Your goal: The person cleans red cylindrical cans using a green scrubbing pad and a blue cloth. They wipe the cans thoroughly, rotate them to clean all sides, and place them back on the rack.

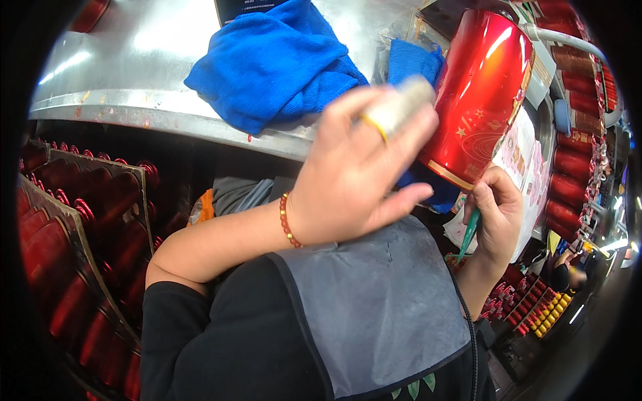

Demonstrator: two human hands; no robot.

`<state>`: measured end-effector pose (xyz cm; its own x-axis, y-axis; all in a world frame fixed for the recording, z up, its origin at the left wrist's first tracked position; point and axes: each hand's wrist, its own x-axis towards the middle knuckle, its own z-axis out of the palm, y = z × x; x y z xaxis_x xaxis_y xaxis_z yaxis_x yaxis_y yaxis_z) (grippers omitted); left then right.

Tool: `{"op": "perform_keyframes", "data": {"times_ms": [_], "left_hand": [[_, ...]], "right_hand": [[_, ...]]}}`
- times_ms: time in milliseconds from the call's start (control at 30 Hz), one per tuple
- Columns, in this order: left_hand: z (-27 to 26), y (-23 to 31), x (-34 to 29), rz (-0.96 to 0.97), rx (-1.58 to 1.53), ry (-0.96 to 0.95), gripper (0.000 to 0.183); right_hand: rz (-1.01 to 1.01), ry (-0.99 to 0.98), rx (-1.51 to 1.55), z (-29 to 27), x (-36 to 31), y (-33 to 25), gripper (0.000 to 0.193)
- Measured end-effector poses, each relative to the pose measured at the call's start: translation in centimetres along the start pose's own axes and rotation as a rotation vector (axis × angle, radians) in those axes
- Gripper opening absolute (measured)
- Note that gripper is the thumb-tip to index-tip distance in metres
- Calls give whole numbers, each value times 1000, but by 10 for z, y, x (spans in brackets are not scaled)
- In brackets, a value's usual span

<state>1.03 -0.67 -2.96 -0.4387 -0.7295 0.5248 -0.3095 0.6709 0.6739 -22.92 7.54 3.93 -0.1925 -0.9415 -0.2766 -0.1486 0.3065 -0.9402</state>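
A shiny red cylinder [478,93] with gold stars, ring patterns and a gold-coloured lower rim leans at the upper right. At that rim, the curled fingers of my right hand [498,207] close on a green pointed tool [470,230], its tip aimed down. The thumb and forefinger touch or nearly touch the cylinder's edge. My left hand [361,160] is blurred, beside the cylinder's left side, with fingers and thumb apart. A whitish cover [404,107] with a yellow band sits over its finger; whether the hand touches the cylinder I cannot tell.
A crumpled blue cloth [277,63] lies on the metal table [167,110], with a smaller blue cloth [411,59] farther right. Racks of red cylindrical parts [73,234] stand at the left. More red cylinders [572,160] line the right, near white paper sheets [528,174].
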Motion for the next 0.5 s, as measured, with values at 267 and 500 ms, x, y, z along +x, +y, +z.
{"op": "perform_keyframes", "data": {"times_ms": [267, 500], "left_hand": [[10, -7, 12, -200, -266, -88, 74], [11, -4, 12, -224, -301, -162, 69]], "right_hand": [[18, 37, 5, 4, -2, -3, 8], [-5, 14, 13, 6, 0, -2, 9]]}}
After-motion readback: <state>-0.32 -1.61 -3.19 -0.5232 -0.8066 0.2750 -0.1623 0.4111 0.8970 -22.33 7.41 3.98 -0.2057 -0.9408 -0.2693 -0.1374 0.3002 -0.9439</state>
